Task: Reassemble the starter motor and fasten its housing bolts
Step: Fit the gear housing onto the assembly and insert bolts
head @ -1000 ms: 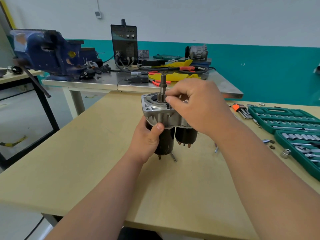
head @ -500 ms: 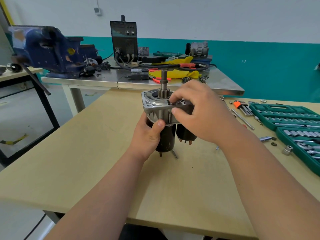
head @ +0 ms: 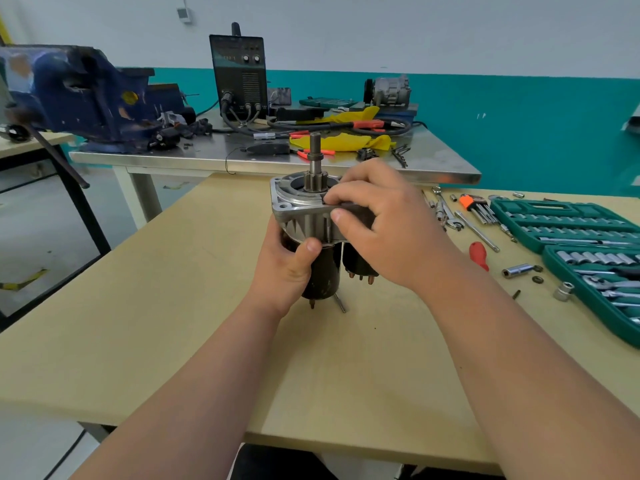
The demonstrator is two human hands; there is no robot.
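Starter motor (head: 304,220) upright, shaft (head: 315,157) vertical, gripped low by left hand (head: 285,268); small dark part (head: 355,210) pinched against housing (head: 292,202) rim by right hand (head: 391,233).

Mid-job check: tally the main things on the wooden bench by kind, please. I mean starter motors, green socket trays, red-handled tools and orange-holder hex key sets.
Starter motor: 1
Green socket trays, far and near: 2
Red-handled tool: 1
Orange-holder hex key set: 1
Total: 5
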